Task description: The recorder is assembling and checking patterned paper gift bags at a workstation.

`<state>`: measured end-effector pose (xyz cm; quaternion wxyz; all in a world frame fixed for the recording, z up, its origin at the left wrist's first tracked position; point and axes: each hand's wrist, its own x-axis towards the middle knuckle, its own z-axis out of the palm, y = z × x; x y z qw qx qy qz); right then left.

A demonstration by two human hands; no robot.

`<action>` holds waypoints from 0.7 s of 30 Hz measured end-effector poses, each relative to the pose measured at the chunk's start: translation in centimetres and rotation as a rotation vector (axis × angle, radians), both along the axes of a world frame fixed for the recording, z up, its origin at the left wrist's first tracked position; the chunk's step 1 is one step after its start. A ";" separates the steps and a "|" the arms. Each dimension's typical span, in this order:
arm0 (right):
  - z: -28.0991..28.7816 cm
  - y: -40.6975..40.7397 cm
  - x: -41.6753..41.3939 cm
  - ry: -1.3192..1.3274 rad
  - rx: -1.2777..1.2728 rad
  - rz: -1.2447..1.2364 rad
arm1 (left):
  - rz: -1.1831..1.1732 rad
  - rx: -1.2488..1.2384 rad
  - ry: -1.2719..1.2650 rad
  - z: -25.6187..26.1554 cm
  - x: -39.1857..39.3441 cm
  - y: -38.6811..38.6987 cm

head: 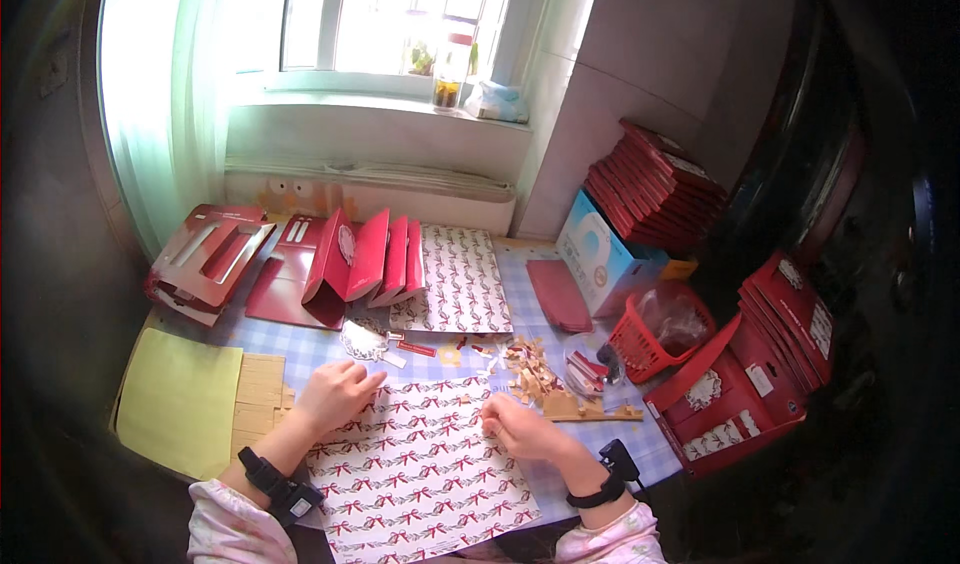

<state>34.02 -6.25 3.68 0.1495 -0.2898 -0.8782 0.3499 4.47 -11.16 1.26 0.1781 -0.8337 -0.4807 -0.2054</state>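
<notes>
A white patterned paper sheet [431,481] with red bows and green garlands lies before me, overhanging the table's near edge. My left hand [343,397] rests at its upper left corner, fingers slightly spread and holding nothing visible. At the sheet's right edge is my right hand [519,424], its fingers curled together; whether anything is pinched between them is hidden. A tiny tan scrap [465,399] sits on the sheet near its top. Just beyond my left hand lie a white wreath-shaped paper label [364,339] and a small red strip label [416,349].
Paper scraps [531,373] lie beyond my right hand, beside a clear plastic container [587,373]. Red card folders [367,260] stand folded at the back. A red basket [637,339], a blue box [592,256] and stacked red folders [652,185] line the right. Yellow sheets [180,399] lie left.
</notes>
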 end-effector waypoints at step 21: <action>0.2 3.5 -2.7 -0.054 0.569 -0.116 | -0.081 -0.457 -0.403 0.9 0.4 -0.8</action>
